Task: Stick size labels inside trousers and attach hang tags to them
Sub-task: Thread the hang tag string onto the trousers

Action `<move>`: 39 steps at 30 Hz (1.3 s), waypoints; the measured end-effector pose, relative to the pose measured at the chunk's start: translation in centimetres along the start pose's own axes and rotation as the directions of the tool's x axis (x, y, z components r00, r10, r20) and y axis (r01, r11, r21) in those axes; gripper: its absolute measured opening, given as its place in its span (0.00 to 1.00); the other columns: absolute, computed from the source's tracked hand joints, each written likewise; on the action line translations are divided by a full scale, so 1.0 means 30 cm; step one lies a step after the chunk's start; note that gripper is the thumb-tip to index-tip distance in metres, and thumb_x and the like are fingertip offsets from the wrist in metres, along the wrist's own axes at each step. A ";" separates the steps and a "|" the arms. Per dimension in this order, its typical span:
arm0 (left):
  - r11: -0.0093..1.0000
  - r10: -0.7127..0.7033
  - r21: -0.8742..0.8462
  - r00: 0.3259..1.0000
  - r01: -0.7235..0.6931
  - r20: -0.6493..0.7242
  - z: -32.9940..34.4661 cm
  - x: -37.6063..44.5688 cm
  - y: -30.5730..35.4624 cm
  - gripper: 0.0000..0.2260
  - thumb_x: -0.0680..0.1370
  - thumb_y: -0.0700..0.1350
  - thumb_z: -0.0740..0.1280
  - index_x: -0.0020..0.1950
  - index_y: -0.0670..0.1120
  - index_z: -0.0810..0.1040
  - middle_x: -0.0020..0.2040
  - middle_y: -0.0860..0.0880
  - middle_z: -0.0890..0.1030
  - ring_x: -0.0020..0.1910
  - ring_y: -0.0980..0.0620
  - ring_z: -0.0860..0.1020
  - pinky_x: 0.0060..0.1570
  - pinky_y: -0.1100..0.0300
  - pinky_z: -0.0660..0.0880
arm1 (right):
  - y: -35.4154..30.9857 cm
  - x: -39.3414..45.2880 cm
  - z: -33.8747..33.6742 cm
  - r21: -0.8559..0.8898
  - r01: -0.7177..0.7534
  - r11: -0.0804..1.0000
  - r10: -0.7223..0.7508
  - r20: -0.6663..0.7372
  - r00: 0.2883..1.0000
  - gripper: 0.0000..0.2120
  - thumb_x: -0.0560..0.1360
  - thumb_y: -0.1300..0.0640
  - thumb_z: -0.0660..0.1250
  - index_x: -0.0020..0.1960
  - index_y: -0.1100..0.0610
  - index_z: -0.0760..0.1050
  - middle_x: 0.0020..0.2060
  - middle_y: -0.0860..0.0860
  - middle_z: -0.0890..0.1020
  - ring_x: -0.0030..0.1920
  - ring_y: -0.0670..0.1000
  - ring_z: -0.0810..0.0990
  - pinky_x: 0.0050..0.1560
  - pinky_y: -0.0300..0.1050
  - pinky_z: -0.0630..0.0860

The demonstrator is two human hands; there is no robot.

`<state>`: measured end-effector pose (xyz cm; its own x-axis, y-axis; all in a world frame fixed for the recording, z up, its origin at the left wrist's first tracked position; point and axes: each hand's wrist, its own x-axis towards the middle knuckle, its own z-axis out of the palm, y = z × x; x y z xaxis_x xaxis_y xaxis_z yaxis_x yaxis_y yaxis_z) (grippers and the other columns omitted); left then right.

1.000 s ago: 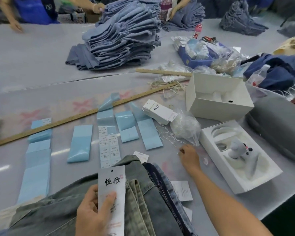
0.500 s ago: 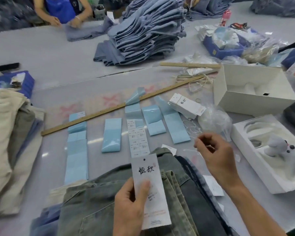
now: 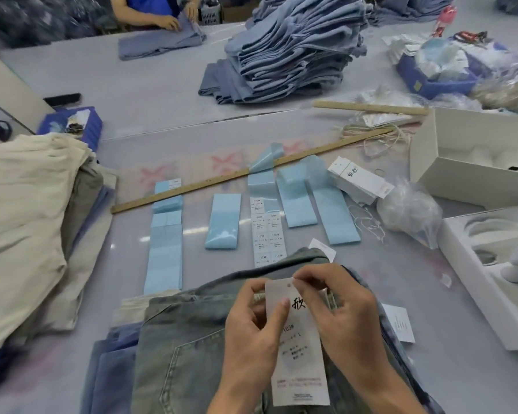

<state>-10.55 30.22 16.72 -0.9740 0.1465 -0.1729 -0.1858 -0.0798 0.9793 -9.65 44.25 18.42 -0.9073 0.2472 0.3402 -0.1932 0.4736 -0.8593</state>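
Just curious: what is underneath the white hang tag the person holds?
Faded grey-blue denim trousers lie under the white paper hang tag, held by left hand and right hand. The waistband directly behind it is covered.

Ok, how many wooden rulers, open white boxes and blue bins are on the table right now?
Wooden rulers: 2
White boxes: 2
Blue bins: 2
Total: 6

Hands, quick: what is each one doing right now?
Left hand: holds the hang tag, thumb pressed on its face.
Right hand: fingertips pinch at the tag's top edge; whether they also hold a string cannot be told.
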 end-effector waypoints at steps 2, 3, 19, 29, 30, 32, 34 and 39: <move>1.000 -0.002 -0.025 1.000 0.002 -0.013 -0.003 -0.007 -0.001 0.04 0.77 0.47 0.71 0.48 0.56 0.78 0.38 0.42 0.86 0.34 0.46 0.85 0.32 0.59 0.80 | 0.004 0.001 -0.004 -0.005 -0.012 1.000 0.012 0.009 1.000 0.06 0.74 0.62 0.75 0.48 0.54 0.81 0.43 0.44 0.82 0.47 0.48 0.81 0.48 0.35 0.75; 0.999 0.001 -0.035 1.000 -0.002 -0.013 -0.003 -0.010 -0.001 0.03 0.77 0.47 0.70 0.49 0.55 0.79 0.38 0.42 0.86 0.34 0.47 0.85 0.32 0.59 0.80 | 0.006 -0.002 -0.004 0.008 -0.031 0.999 0.031 0.014 0.999 0.05 0.74 0.62 0.74 0.47 0.53 0.81 0.43 0.44 0.82 0.47 0.49 0.81 0.48 0.35 0.75; 0.997 -0.019 -0.072 1.000 0.020 0.005 -0.001 -0.022 -0.004 0.03 0.79 0.48 0.68 0.52 0.53 0.79 0.38 0.40 0.85 0.35 0.42 0.85 0.33 0.55 0.81 | 0.007 -0.023 0.015 0.191 -0.153 0.970 0.152 0.018 0.988 0.02 0.74 0.57 0.74 0.46 0.51 0.82 0.42 0.46 0.82 0.44 0.51 0.81 0.46 0.39 0.77; 0.995 -0.031 -0.093 0.999 0.033 0.019 -0.002 -0.015 -0.009 0.03 0.79 0.47 0.69 0.52 0.53 0.79 0.39 0.40 0.86 0.35 0.43 0.85 0.33 0.57 0.80 | 0.028 -0.018 0.014 0.106 -0.110 0.988 0.111 -0.008 0.994 0.03 0.74 0.58 0.74 0.47 0.53 0.82 0.42 0.44 0.81 0.44 0.50 0.81 0.45 0.35 0.76; 0.995 -0.034 -0.092 0.999 0.036 0.019 -0.001 -0.014 -0.010 0.03 0.79 0.48 0.69 0.52 0.53 0.79 0.39 0.40 0.86 0.35 0.43 0.85 0.33 0.57 0.80 | 0.029 -0.017 0.013 0.104 -0.109 0.989 0.110 -0.009 0.994 0.03 0.74 0.58 0.74 0.47 0.53 0.82 0.42 0.44 0.81 0.44 0.49 0.81 0.45 0.34 0.75; 0.995 -0.035 -0.092 0.999 0.037 0.023 0.002 -0.013 -0.012 0.03 0.78 0.48 0.69 0.51 0.54 0.79 0.39 0.40 0.86 0.35 0.43 0.85 0.33 0.57 0.80 | 0.030 -0.013 0.011 0.101 -0.105 0.989 0.107 -0.013 0.994 0.03 0.74 0.58 0.74 0.47 0.53 0.82 0.42 0.44 0.81 0.44 0.49 0.81 0.45 0.33 0.75; 0.995 -0.036 -0.095 0.999 0.039 0.024 0.005 -0.013 -0.014 0.03 0.78 0.48 0.69 0.51 0.53 0.79 0.39 0.40 0.86 0.35 0.44 0.85 0.33 0.58 0.80 | 0.033 -0.009 0.010 0.088 -0.101 0.991 0.102 -0.007 0.995 0.02 0.74 0.57 0.73 0.47 0.53 0.82 0.42 0.43 0.81 0.44 0.49 0.80 0.45 0.32 0.74; 0.994 -0.039 -0.098 0.999 0.040 0.014 0.004 -0.014 -0.020 0.02 0.78 0.47 0.69 0.51 0.53 0.79 0.39 0.40 0.85 0.34 0.44 0.85 0.33 0.59 0.80 | 0.040 -0.010 0.007 0.051 -0.082 0.995 0.082 0.012 0.997 0.03 0.74 0.57 0.73 0.47 0.54 0.82 0.43 0.45 0.81 0.45 0.49 0.80 0.46 0.33 0.74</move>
<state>-10.02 30.33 16.22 -0.9641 0.1629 -0.2095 -0.2367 -0.1702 0.9566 -9.68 44.57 17.22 -0.9246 0.2745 0.2642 -0.1369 0.4080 -0.9027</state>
